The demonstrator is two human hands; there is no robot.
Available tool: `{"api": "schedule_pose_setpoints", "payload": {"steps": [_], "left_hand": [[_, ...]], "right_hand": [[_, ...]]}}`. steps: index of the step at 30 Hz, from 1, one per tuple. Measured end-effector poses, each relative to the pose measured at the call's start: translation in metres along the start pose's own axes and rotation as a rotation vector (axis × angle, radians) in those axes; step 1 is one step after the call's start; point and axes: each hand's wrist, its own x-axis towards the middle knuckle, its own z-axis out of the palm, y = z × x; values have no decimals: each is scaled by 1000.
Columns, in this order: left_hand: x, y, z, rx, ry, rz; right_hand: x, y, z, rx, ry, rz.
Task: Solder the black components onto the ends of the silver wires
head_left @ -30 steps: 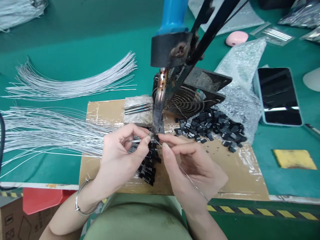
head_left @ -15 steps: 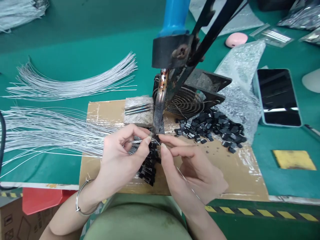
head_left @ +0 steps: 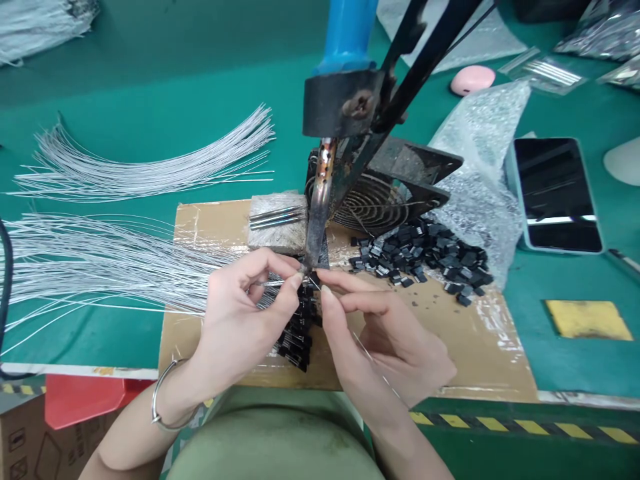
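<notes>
My left hand (head_left: 255, 307) pinches a thin metal rod or wire right at the tip of the soldering iron (head_left: 319, 213), which hangs from a black arm. Close on the right, my right hand (head_left: 385, 333) is closed on a thin solder wire (head_left: 377, 367) that runs across the palm, its end near the same tip. A small black connector (head_left: 314, 279) sits between the fingertips, partly hidden. Below them lies a row of black connectors (head_left: 296, 340) joined to the white wires (head_left: 125, 260), which spread to the left.
Loose black connectors (head_left: 425, 253) are heaped on the cardboard (head_left: 480, 353) beside a fan (head_left: 380, 200). A block with metal rods (head_left: 277, 230) stands behind my left hand. Farther right are a phone (head_left: 557, 193) and a yellow sponge (head_left: 587, 320); another wire bundle (head_left: 160, 173) lies back left.
</notes>
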Motion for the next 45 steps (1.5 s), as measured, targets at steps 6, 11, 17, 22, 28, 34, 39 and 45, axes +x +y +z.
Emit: {"api": "schedule_pose_setpoints", "payload": {"steps": [6,11,17,22,28,34,39,45], "left_hand": [[-2,-2,0,47,-2,27],[-1,-3,-1,47,-4,24],[0,-3,0,15,-4,16],[0,-4,0,55,-8,41],[-2,-3,0,70,0,40],[-3,-5,0,73,4,54],[-2,-9,1,79,13,97],[0,-8,0,74,10,81]], "right_hand": [[0,1,0,-17,-5,-17],[0,1,1,-6,23,-33],[-1,2,1,-17,3,-10],[-1,3,1,-28,11,-30],[-1,2,1,-72,23,-60],[-1,2,2,-55,27,-58],[-1,2,2,-60,40,-88],[0,4,2,-78,30,-91]]}}
